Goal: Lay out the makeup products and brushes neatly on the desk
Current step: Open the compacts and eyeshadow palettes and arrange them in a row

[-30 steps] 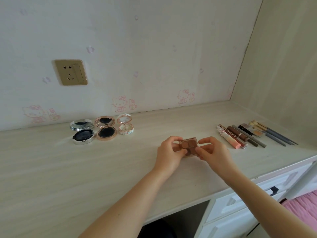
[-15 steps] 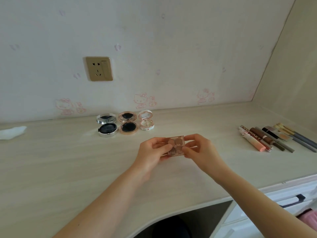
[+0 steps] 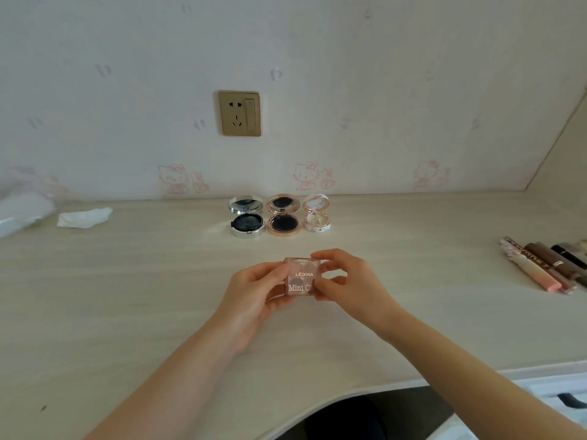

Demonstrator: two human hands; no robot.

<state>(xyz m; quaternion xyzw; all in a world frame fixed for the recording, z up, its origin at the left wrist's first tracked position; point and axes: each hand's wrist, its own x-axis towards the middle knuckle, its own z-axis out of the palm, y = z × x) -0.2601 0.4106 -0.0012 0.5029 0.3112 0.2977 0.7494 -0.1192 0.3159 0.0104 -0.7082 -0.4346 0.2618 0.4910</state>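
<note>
Both hands meet at the centre of the frame, forearms reaching up from the lower edge, around a small pink palette (image 3: 301, 276): the left hand (image 3: 254, 293) cups its left side with the thumb along the edge, and the right hand (image 3: 344, 281) pinches its right side between thumb and fingertips. The palette is held just above the pale wooden desk (image 3: 127, 296), its clear lid shut and facing the viewer, with "LEIXINA" and "Mini" printed in white over rosy pans. Half a second ago it lay flatter and looked wider; it now appears more square and upright. Behind it, near the wall, three open round compacts (image 3: 281, 215) stand in a row. At the right edge of the frame lies a row of lip tubes (image 3: 533, 268). At the left edge sits a crumpled white tissue (image 3: 84, 217). A gold wall socket (image 3: 239, 113) sits above the compacts.
</note>
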